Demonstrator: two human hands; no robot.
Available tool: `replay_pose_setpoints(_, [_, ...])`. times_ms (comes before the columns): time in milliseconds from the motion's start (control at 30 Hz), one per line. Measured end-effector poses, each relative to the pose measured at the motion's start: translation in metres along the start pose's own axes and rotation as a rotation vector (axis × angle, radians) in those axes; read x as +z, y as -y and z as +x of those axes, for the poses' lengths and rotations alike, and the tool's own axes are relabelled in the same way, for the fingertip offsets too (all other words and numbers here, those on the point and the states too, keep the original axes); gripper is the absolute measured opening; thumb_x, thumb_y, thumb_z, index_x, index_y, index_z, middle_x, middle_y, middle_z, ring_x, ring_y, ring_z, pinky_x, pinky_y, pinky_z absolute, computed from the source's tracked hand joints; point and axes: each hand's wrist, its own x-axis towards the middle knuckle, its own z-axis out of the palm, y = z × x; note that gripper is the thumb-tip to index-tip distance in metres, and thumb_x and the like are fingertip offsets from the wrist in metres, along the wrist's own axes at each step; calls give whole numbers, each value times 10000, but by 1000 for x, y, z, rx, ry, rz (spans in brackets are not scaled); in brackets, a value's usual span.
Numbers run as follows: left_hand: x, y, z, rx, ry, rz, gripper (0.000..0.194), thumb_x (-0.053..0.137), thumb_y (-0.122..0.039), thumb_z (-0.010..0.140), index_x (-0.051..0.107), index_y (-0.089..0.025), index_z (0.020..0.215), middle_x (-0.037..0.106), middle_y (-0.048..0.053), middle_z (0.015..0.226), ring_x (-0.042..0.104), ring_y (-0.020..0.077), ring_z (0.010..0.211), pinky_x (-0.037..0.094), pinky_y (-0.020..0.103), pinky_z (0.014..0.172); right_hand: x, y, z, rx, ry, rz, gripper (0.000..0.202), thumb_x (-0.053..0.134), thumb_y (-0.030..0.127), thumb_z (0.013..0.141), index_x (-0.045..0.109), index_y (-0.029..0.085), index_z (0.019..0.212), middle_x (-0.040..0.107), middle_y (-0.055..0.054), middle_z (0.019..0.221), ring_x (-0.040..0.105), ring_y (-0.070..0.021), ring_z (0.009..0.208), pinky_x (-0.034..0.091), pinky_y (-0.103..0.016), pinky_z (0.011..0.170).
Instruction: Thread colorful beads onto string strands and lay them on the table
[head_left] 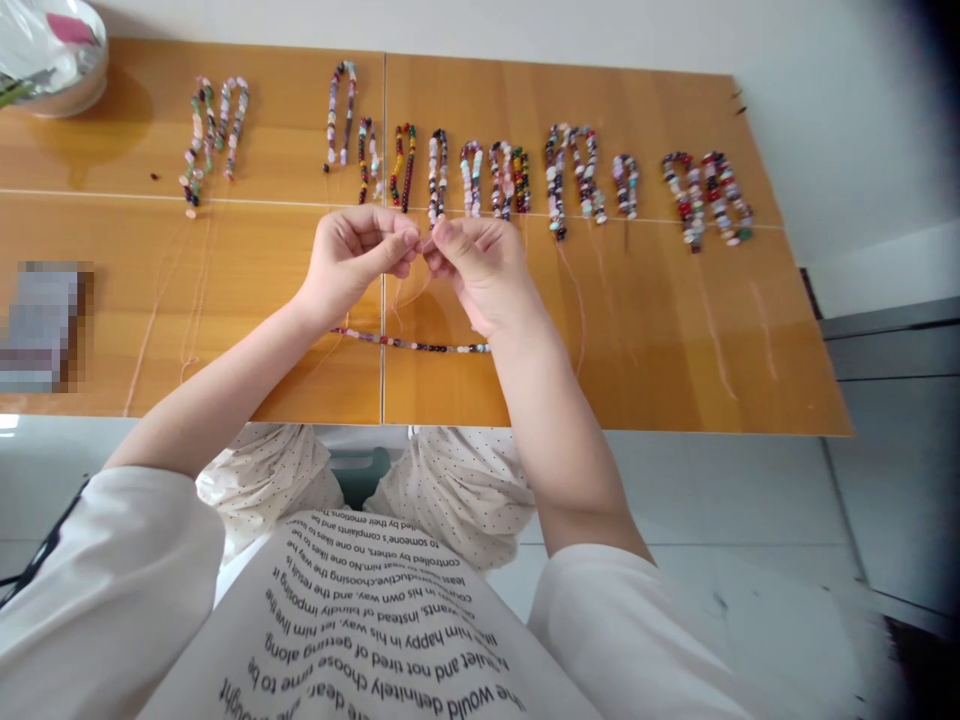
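Observation:
My left hand (364,250) and my right hand (480,265) meet above the middle of the wooden table, thumbs and forefingers pinched close together. Between the fingertips is thin pinkish thread (405,298), with loose ends hanging below them. Closer to me, a string of small mixed beads (420,346) lies in a shallow curve, its ends running under my forearms. Just beyond my fingers lies a folded strand of pink, white and dark beads (437,170), partly covered by my right thumb. What the fingertips do with the thread is too small to make out.
Several more bead strands (574,170) lie in a row along the table (675,330), with thread tails trailing toward me. More strands (214,135) rest at the left. A white bowl (82,95) stands at the far left corner, above a blurred rectangular object (41,325).

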Motion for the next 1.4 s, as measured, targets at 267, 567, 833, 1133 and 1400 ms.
replay_pose_setpoints(267, [-2,0,-1,24,6,51,295,816,-453,719,717,-179,758,697,-28,682,651,52,568,584,190,585,4,5,-3,45,19,45,520,702,748,706,701,229,668,547,15,614,495,-90,592,427,-267,560])
replay_pose_setpoints(567, [-1,0,0,23,3,24,284,822,-454,710,720,-194,755,683,-36,647,648,56,575,583,184,581,3,7,-4,12,44,105,402,864,606,589,729,234,665,552,60,578,461,-59,555,439,-232,580])
replay_pose_setpoints(833, [0,1,-2,26,-24,77,342,820,-514,692,693,-200,744,689,-30,664,645,63,564,581,186,571,4,5,-4,7,-2,64,423,774,668,694,726,250,644,558,26,597,511,-92,586,457,-264,584])
replay_pose_setpoints(1133, [-1,-1,-1,1,-22,81,400,806,-574,682,687,-201,765,675,-25,678,665,84,576,602,224,590,2,8,-3,85,90,136,433,851,641,591,733,245,721,489,55,589,434,-70,559,437,-248,570])
replay_pose_setpoints(1400, [-1,1,-2,24,-5,94,320,795,-517,729,695,-215,761,688,-31,704,659,68,585,605,197,588,1,6,-3,87,74,111,462,839,655,582,689,225,663,478,62,567,445,-60,541,438,-240,559])
